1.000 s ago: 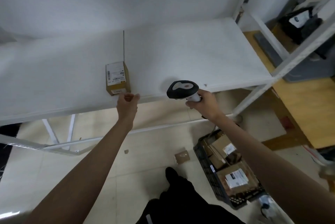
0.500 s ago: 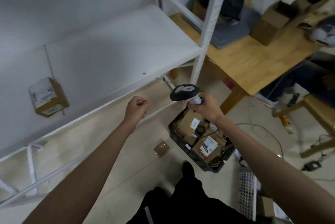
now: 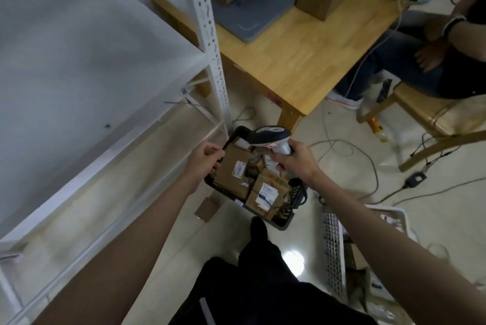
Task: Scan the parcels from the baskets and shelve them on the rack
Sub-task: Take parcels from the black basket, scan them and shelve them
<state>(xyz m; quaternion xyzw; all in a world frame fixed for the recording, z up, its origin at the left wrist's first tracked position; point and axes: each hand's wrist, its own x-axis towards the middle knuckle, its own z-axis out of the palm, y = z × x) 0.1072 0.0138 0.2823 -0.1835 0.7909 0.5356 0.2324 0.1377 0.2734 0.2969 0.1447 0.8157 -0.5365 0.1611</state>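
Parcels [image 3: 234, 169] are lying heaped in the black basket [image 3: 282, 224] on the floor, directly beneath both hands. The left hand [image 3: 206, 157] is hanging over the basket's near rim with fingers loosely curled and gripping nothing, while the right hand [image 3: 295, 159] is wrapping its fingers round the handle of the barcode scanner [image 3: 268, 136], whose dark head is pointing left above the boxes. A second ago the left hand was at the edge of the white rack shelf [image 3: 79, 61], just beside a small labelled box sitting there; since then the view has been swinging away from that box, now out of sight, and down toward the basket. That suggests one parcel is shelved and the person is turning to fetch another. White shipping labels are showing on several boxes, but their print is too blurred to read, and no brand is legible on the scanner. A small cardboard piece [image 3: 206, 209] is lying on the floor near the basket, a white slotted basket [image 3: 334, 253] is standing to the right, and a wooden tabletop [image 3: 302, 53] is carrying a grey pad and a brown carton beyond the rack.
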